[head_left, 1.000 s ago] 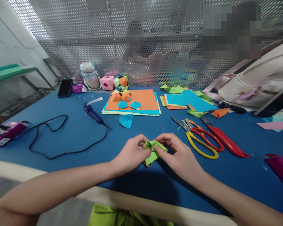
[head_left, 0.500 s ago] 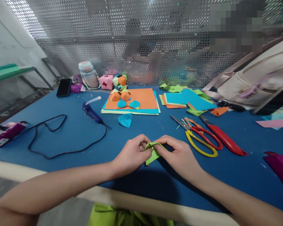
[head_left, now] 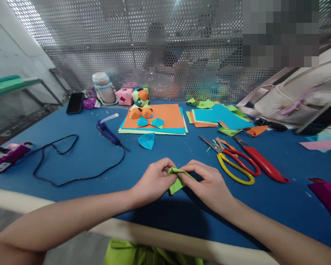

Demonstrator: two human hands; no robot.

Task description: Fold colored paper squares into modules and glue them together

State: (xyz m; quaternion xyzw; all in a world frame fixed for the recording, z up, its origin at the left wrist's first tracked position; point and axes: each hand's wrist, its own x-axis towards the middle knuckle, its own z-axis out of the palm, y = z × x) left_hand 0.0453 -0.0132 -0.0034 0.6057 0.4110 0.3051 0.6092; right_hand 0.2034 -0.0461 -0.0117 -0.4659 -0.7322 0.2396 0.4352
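I see a small folded piece of bright green paper (head_left: 178,185) held between two bare hands, over the near part of a flat blue table (head_left: 82,158). I can't tell if the paper touches the table. The left hand (head_left: 154,183) pinches its left side, with the thumb on top. The right hand (head_left: 211,181) pinches its right side, and the two thumbs are close together.

Past the hands, a bit to the left, lies a blue folded paper piece (head_left: 146,141). Behind it I see a stack of orange, blue and pale yellow paper sheets (head_left: 169,116), with small orange and blue folded shapes (head_left: 157,122) on top.

To the right are metal scissors with one red and one yellow loop (head_left: 217,148), near a red-handled knife (head_left: 264,165). To the left is a dark blue glue gun (head_left: 109,134) with a long black cord (head_left: 93,178).

At the back I see a black phone (head_left: 75,103), a white bottle (head_left: 107,90), a pink paper box (head_left: 124,96) and a paper ball of many colours (head_left: 140,97).
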